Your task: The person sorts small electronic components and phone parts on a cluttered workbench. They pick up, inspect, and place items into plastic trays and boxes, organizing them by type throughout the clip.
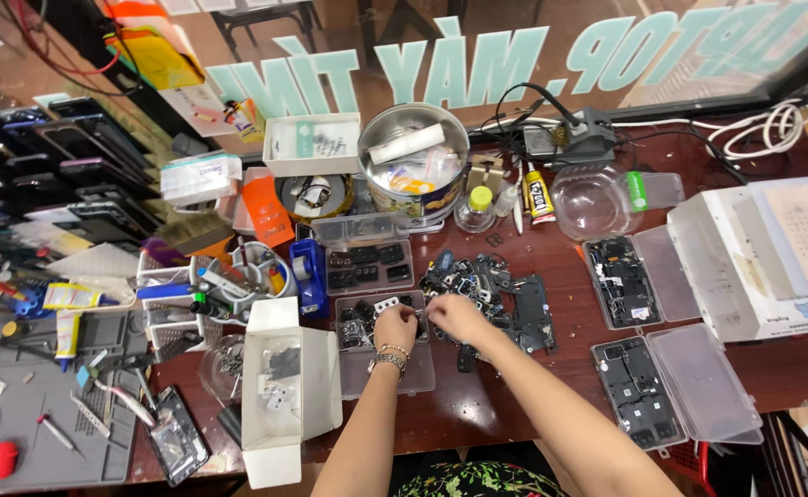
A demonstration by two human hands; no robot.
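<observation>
my left hand [395, 327] and right hand [457, 317] pinch small dark phone parts [501, 294] over the table [478, 405]; judged light, stiff, fragile, best held by edges.

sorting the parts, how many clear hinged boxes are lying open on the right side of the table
2: one open clear box beside the dark parts pile, a second open clear box near the table's front edge. More may be hidden under clutter.

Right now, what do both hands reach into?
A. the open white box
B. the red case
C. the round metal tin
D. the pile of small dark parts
D: both the left hand and right hand rest on the pile of small dark parts.
</observation>
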